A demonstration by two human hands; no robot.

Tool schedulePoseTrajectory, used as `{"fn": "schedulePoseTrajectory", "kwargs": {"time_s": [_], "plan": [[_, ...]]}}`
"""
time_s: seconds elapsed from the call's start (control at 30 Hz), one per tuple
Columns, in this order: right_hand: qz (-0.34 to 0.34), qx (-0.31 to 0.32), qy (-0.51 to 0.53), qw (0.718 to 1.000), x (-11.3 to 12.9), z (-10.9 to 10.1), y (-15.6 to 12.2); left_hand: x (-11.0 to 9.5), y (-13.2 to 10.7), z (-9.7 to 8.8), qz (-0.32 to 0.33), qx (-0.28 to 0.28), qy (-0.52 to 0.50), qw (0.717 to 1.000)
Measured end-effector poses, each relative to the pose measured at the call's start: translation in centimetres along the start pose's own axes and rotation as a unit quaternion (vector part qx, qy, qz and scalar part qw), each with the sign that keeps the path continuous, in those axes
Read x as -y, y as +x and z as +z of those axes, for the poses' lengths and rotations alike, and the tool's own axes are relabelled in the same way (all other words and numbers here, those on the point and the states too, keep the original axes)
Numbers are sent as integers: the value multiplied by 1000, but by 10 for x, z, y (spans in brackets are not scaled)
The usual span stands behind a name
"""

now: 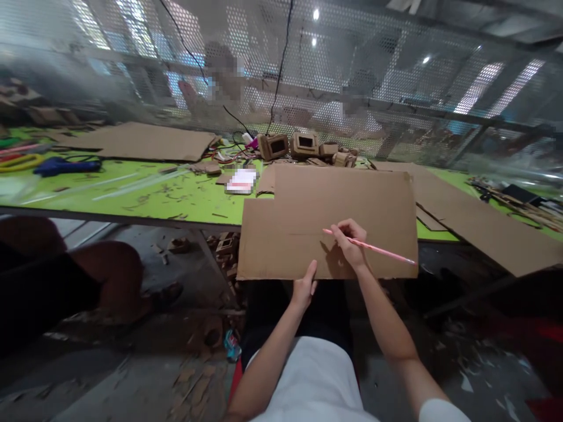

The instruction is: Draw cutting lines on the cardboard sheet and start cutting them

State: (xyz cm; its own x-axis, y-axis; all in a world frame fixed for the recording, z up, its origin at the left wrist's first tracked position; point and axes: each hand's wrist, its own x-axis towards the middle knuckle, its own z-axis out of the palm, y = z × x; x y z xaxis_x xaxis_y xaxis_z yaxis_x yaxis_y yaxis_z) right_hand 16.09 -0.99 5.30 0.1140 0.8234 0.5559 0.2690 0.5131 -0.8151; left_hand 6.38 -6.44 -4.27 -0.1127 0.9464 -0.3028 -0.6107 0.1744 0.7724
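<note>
A large sheet of cardboard (290, 258) lies partly on the green table and juts over its near edge above my lap; its upper left corner has a notch. My left hand (305, 286) grips the sheet's near edge, thumb on top and fingers underneath. Over the middle of the sheet, my right hand (350, 243) pinches a pink pencil (382, 251). The pencil slants, its tip to the left close to the cardboard and its other end to the right. A faint line runs across the cardboard left of the tip.
On the green table (193, 202) lie another cardboard sheet (153, 140), a blurred phone-like item (241, 180) and a dark blue tool (65, 166). Small cardboard models (304, 144) stand behind. A long cardboard sheet (497, 228) overhangs at right. A person's leg (108, 269) is at left.
</note>
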Motion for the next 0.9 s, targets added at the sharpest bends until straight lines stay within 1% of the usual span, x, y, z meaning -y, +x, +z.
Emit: {"fn": "schedulePoseTrajectory", "kwargs": {"time_s": [0.2,0.33,0.43,0.67,0.77,0.9], "plan": [[-2,0,36,999,28,-1,-7,-2,-2,1,4,-8,-8,1000],[-4,-5,57,998,36,-2,-11,-2,-3,2,14,-10,-13,1000],[-1,-9,66,998,30,-1,-9,-2,-3,2,18,-10,-15,1000],[16,-19,72,997,0,4,4,-3,-4,2,12,-11,-14,1000],[23,-11,73,997,-3,2,7,-5,-6,4,9,-16,-17,1000],[32,14,73,997,0,-1,12,-6,-7,5,-4,-33,-16,999]]}}
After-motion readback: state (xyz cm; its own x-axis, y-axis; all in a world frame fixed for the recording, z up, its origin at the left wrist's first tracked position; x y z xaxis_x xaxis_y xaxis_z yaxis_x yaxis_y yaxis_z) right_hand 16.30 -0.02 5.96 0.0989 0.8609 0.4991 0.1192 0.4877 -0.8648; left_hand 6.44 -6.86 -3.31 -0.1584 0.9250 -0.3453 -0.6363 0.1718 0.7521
